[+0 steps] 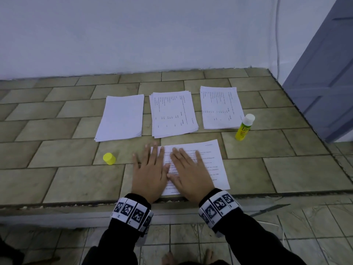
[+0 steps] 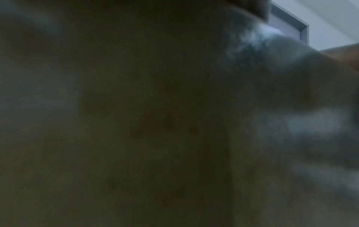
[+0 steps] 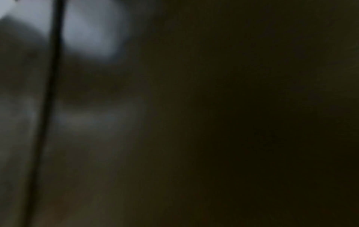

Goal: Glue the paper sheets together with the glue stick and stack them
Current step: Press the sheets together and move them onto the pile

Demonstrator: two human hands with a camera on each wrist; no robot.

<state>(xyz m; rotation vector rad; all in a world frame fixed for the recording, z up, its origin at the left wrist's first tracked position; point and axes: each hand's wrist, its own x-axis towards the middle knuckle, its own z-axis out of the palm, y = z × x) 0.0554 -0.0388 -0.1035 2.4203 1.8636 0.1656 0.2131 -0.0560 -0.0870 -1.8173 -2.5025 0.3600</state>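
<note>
While both wrist views are coming out dark and smeared, basically useless, the head view is showing everything pretty clearly. The left hand (image 1: 150, 173) is lying flat, fingers straight and spread, pressing down on the left edge of a printed sheet (image 1: 208, 161), with part of the palm sitting on the tiled worktop (image 1: 57, 180) beside the paper. The right hand (image 1: 191, 173) is lying flat too, fingers extended, pressing on the middle of that same sheet. Neither hand is gripping anything; they're just resting palm-down, side by side and touching at the thumbs. The sheet is sitting at the near edge of the worktop, text facing up.

Further back, three piles of paper are lying in a row: a blank pile (image 1: 121, 117) on the left, a printed pile (image 1: 172, 113) in the middle, slightly fanned, and another printed pile (image 1: 221, 108) on the right. The glue stick (image 1: 244, 128) is standing upright with its white tip exposed, just beside the near right corner of the right pile. Its yellow cap (image 1: 109, 158) is sitting on the worktop well apart from it, to the left of the left hand.

A white wall (image 1: 133, 35) is running behind the worktop, and a grey door (image 1: 324, 73) is showing on the right. Both wrists are wearing black sleeves with bands of black-and-white markers (image 1: 131, 211).
</note>
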